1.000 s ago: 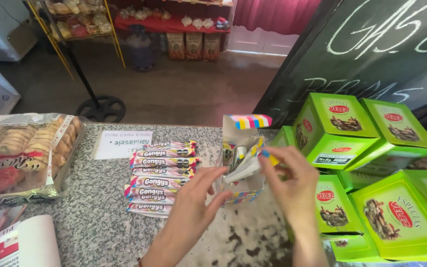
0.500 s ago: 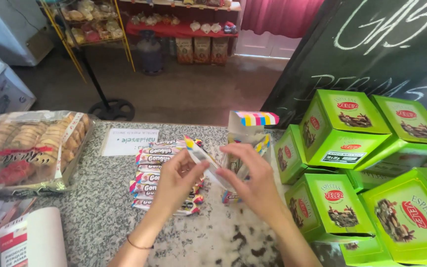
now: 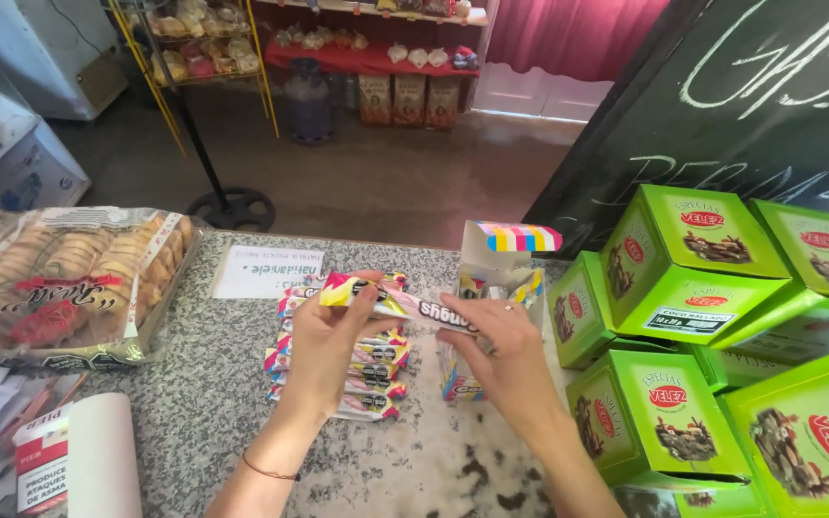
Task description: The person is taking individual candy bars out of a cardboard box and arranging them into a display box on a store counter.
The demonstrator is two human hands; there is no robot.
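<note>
While several bars [image 3: 338, 369] lay stacked on the counter [image 3: 194, 403], one candy bar [image 3: 400, 305] was gripped between left hand [image 3: 323, 350] and right hand [image 3: 501, 350] fingers beside the partly filled box [image 3: 501, 278].

The left hand [image 3: 323, 350] covered most of the stacked candy bars [image 3: 367, 369], so no count was possible. The right hand [image 3: 506, 360] hid the lower front of the candy display box [image 3: 491, 259]; its contents were too crammed to tell apart. The biscuit bag [image 3: 59, 288] ran off the left edge, and the green boxes [image 3: 683, 269] off the right and bottom. The shelf goods [image 3: 376, 48] at the back were too small to ID.
</note>
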